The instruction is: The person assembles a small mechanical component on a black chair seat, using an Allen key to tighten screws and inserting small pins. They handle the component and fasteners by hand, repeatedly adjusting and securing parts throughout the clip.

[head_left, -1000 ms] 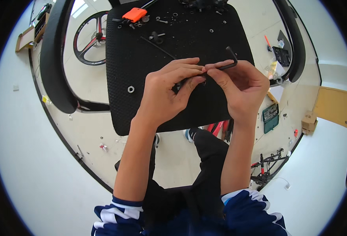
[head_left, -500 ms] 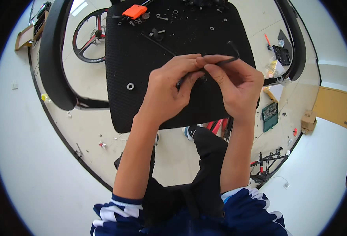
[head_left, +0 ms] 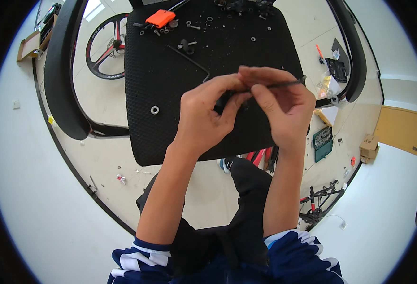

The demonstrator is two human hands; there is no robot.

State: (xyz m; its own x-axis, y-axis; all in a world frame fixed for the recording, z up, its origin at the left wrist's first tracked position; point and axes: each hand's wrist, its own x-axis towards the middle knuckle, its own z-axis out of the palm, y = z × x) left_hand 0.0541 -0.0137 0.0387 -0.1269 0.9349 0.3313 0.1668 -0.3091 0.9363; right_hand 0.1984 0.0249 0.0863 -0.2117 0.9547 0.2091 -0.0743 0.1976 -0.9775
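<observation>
Above the black chair seat (head_left: 170, 142), my two hands meet at their fingertips. My right hand (head_left: 286, 111) is closed, pinching a dark hex key (head_left: 286, 85) between thumb and fingers; its outer end reaches past the fingers to the right. My left hand (head_left: 204, 113) is closed round a small dark part, mostly hidden by the fingers, so its kind cannot be made out. The inner end of the key runs toward that part. Another L-shaped hex key (head_left: 189, 60) lies on the seat beyond my left hand. A silver hex nut (head_left: 155, 110) rests left of it.
An orange part (head_left: 161, 18), bolts and washers lie along the seat's far side. Armrests (head_left: 66, 71) flank the seat. On the floor are a spoked wheel (head_left: 111, 47), a green case (head_left: 323, 144) and a black bike frame (head_left: 319, 201).
The hex key has turned in my right hand: its bent end stood upward before and now points right. My left hand has stayed closed round the small dark part.
</observation>
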